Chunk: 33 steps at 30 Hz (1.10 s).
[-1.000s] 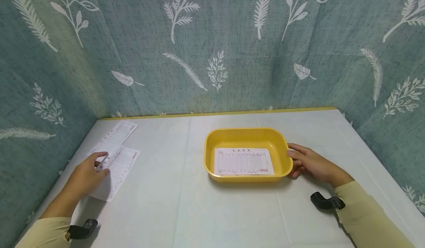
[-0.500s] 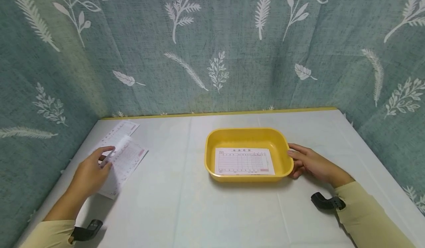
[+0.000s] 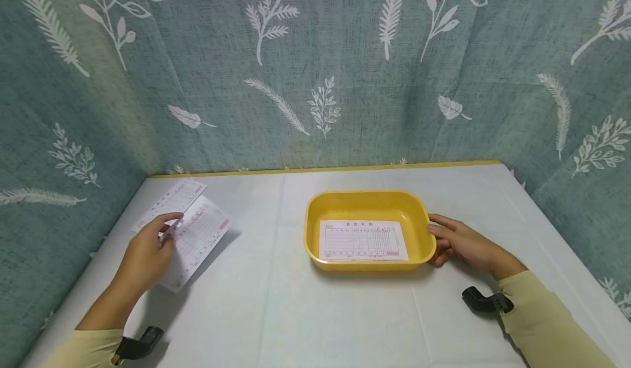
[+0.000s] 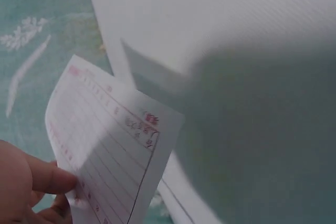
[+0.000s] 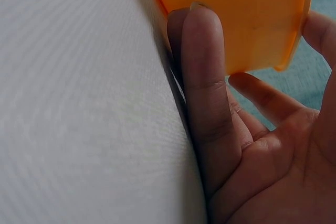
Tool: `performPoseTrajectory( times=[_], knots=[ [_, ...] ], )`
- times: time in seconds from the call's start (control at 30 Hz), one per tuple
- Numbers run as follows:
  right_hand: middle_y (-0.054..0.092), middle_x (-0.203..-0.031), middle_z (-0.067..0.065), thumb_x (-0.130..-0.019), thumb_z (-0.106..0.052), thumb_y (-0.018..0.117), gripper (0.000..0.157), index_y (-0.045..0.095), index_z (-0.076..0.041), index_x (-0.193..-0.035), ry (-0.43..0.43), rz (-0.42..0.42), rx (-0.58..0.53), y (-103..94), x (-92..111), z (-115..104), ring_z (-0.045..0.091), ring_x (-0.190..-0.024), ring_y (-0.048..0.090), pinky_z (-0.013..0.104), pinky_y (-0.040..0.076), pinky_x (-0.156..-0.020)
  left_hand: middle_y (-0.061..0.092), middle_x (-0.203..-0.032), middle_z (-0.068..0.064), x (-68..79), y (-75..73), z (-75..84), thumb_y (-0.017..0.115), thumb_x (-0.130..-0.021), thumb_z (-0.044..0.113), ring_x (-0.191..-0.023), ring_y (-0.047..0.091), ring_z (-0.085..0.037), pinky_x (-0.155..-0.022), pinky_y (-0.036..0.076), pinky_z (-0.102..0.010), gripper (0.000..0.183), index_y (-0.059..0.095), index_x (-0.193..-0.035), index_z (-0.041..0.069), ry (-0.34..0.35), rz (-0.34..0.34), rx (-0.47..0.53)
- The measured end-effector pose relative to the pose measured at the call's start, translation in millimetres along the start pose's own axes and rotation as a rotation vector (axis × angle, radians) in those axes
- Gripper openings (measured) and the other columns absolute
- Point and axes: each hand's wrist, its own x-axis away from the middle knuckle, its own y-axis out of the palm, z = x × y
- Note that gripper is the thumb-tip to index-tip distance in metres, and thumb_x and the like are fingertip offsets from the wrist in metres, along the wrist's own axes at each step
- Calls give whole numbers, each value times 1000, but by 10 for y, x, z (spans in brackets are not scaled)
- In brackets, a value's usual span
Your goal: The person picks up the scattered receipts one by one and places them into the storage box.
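Note:
My left hand (image 3: 144, 256) pinches a printed paper form (image 3: 204, 234) between thumb and fingers at the table's left side. The form is held tilted, its shadow falling on the white cloth. In the left wrist view, ruled lines and red print show on the form (image 4: 113, 129). Another printed form (image 3: 175, 195) lies behind it, partly covered. At the right end of a yellow plastic tray (image 3: 365, 205), my right hand (image 3: 463, 242) rests with its fingers against the outer wall and its thumb by the rim. Inside the tray lies a printed form (image 3: 363, 240).
White cloth (image 3: 256, 302) covers the table, with a stretch of it between the left-hand forms and the tray. Green leaf-patterned curtains (image 3: 315, 72) stand at the back and both sides. A yellow strip (image 3: 335, 167) runs along the back edge.
My left hand has moved right, lifting the form and drawing it off the one behind, which shows more now. My right hand and the tray stay where they were.

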Motion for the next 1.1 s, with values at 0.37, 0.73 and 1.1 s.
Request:
performPoseTrajectory(
  times=[0.37,0.73,1.1],
  knots=[
    [76,-89,4,-108,-37,41,73,5,2,-159,-6,-2,13,11,17,-21,18,-76,71,34,60,-70,59,-115,-25,6,46,345,47,-94,-6,-66,40,-18,-53,32,-25,45,55,-136,7,33,14,57],
    [76,-87,3,-108,-37,41,73,6,4,-158,-18,-10,2,32,26,3,17,-76,71,33,60,-70,60,-113,-18,-20,133,701,46,-93,-8,-58,30,-8,-50,32,-23,49,57,-136,12,118,3,138],
    [75,-86,2,-108,-37,41,73,7,3,-158,-23,0,1,41,10,12,16,-74,70,33,60,-69,60,-117,-17,-96,280,1010,45,-94,-7,-62,35,-12,-55,35,-23,46,57,-134,12,155,-22,203]
  ],
)
